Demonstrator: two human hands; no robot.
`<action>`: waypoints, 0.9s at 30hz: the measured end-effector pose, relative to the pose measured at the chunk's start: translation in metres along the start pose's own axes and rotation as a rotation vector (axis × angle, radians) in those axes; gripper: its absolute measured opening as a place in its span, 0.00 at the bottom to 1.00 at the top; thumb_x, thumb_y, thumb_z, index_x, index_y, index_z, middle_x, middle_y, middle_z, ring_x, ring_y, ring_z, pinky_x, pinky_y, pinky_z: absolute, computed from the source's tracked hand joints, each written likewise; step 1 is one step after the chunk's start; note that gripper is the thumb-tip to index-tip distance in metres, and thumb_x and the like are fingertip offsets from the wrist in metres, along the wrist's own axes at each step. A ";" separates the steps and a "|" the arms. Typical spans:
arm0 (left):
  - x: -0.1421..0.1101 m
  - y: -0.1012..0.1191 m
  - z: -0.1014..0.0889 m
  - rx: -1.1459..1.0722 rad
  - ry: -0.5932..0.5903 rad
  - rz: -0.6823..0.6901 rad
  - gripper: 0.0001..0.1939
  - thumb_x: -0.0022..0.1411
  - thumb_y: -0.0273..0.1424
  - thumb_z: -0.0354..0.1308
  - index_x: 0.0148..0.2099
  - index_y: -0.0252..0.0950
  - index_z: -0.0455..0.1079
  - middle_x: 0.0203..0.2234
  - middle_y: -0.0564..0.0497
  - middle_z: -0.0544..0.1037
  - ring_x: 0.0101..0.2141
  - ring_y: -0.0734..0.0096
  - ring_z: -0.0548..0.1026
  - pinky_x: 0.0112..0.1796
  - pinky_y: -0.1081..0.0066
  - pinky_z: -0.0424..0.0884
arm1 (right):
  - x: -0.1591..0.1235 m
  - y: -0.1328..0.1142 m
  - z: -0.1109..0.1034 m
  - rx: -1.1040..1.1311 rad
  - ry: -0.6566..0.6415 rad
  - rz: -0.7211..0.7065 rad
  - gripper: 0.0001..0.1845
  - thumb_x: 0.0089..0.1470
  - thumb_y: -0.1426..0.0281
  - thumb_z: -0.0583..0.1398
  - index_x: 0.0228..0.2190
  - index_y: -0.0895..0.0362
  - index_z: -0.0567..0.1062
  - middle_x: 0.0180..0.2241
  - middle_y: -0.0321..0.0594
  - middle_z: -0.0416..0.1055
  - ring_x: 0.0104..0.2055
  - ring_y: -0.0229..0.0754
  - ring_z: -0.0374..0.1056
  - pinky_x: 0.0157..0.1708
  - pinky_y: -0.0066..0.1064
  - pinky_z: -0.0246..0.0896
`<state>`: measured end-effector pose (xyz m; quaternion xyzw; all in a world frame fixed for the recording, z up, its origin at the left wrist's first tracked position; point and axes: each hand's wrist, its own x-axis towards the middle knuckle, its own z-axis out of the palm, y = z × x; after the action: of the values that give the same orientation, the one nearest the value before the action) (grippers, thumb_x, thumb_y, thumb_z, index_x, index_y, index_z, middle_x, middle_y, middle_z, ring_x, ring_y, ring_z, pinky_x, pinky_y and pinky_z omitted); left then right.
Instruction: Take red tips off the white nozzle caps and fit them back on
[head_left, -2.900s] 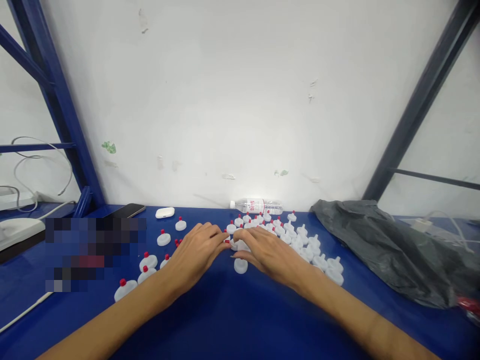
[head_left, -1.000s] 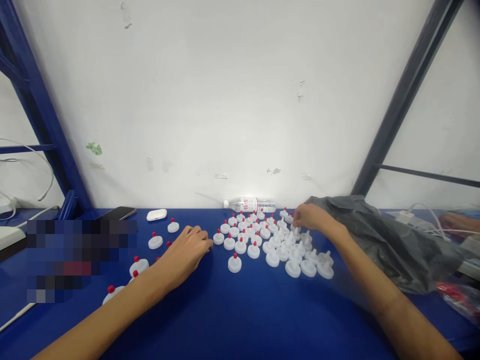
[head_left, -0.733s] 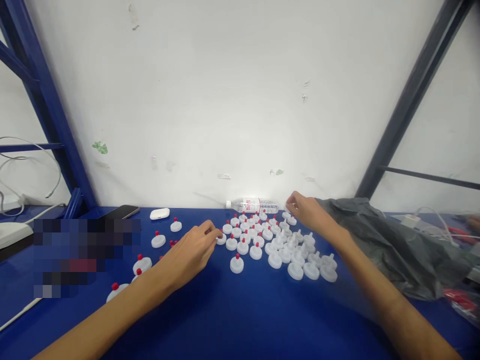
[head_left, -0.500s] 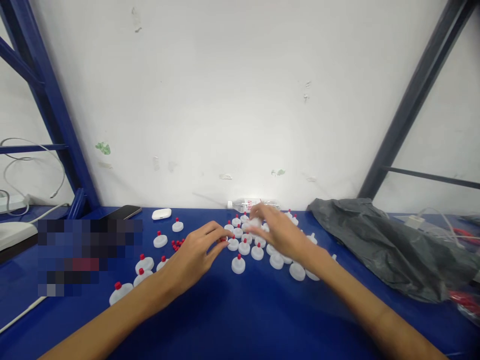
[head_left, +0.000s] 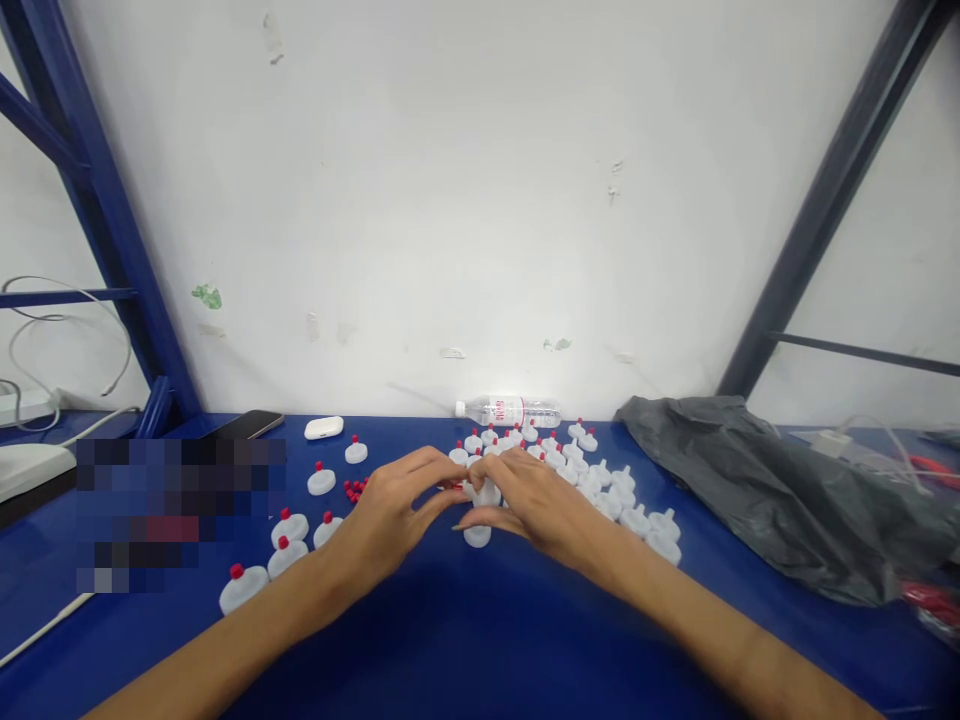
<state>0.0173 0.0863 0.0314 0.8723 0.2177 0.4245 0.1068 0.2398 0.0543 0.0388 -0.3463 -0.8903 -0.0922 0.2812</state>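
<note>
My left hand point(head_left: 397, 505) pinches a small red cap point(head_left: 454, 485) between thumb and fingertips, near the middle of the blue table. Right beside it, my right hand point(head_left: 536, 500) grips a white funnel-shaped lid point(head_left: 487, 492), which meets the red cap at the fingertips; the exact contact is hidden. Below the hands a white lid point(head_left: 477, 537) stands partly covered. Several red-tipped white lids point(head_left: 321, 482) stand to the left, around a small heap of loose red caps point(head_left: 355, 490). Plain white lids point(head_left: 663, 540) with bare spouts crowd the right side, with red-tipped ones behind my hands.
A clear plastic bottle point(head_left: 506, 411) lies along the wall. At the back left are a white case point(head_left: 324, 428) and a dark phone point(head_left: 255, 424). A dark grey plastic sheet point(head_left: 780, 500) covers the right side. Blue posts point(head_left: 112, 200) rise at the left.
My right hand has come down and left, bringing the white lid from above the cluster to my left fingertips. The left hand has barely moved.
</note>
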 end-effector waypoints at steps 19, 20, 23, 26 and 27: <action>0.005 0.004 -0.009 0.263 -0.195 -0.141 0.19 0.77 0.32 0.44 0.37 0.39 0.73 0.30 0.51 0.77 0.33 0.65 0.73 0.37 0.65 0.69 | 0.006 0.002 -0.005 -0.023 -0.015 -0.160 0.05 0.72 0.69 0.53 0.44 0.55 0.68 0.40 0.43 0.73 0.42 0.45 0.70 0.46 0.39 0.69; 0.007 0.001 -0.012 0.316 -0.208 -0.161 0.19 0.77 0.32 0.42 0.40 0.38 0.74 0.33 0.50 0.78 0.35 0.63 0.73 0.40 0.63 0.69 | 0.006 0.006 -0.009 -0.011 -0.031 -0.123 0.07 0.72 0.69 0.52 0.47 0.55 0.68 0.44 0.44 0.73 0.44 0.46 0.70 0.47 0.40 0.70; 0.010 -0.015 -0.022 0.576 -0.305 -0.199 0.18 0.76 0.27 0.43 0.53 0.37 0.74 0.43 0.45 0.80 0.44 0.58 0.73 0.46 0.59 0.68 | 0.004 0.027 -0.022 -0.031 -0.027 0.063 0.12 0.73 0.69 0.48 0.53 0.53 0.66 0.51 0.47 0.70 0.40 0.43 0.72 0.41 0.38 0.71; 0.006 -0.035 -0.028 0.743 -0.432 -0.237 0.16 0.74 0.26 0.47 0.51 0.34 0.77 0.44 0.40 0.80 0.45 0.51 0.73 0.46 0.56 0.68 | -0.002 0.053 -0.037 -0.181 -0.072 0.291 0.16 0.73 0.69 0.45 0.54 0.53 0.67 0.51 0.46 0.71 0.31 0.40 0.69 0.33 0.35 0.67; 0.004 -0.041 -0.028 0.755 -0.454 -0.242 0.16 0.74 0.27 0.49 0.50 0.34 0.78 0.43 0.39 0.80 0.45 0.50 0.73 0.46 0.56 0.68 | -0.004 0.061 -0.042 -0.247 -0.108 0.370 0.16 0.73 0.69 0.44 0.54 0.53 0.67 0.50 0.46 0.72 0.31 0.40 0.69 0.33 0.34 0.65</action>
<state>-0.0141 0.1245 0.0359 0.8895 0.4285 0.0979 -0.1248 0.3016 0.0817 0.0693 -0.5396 -0.8075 -0.1286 0.2007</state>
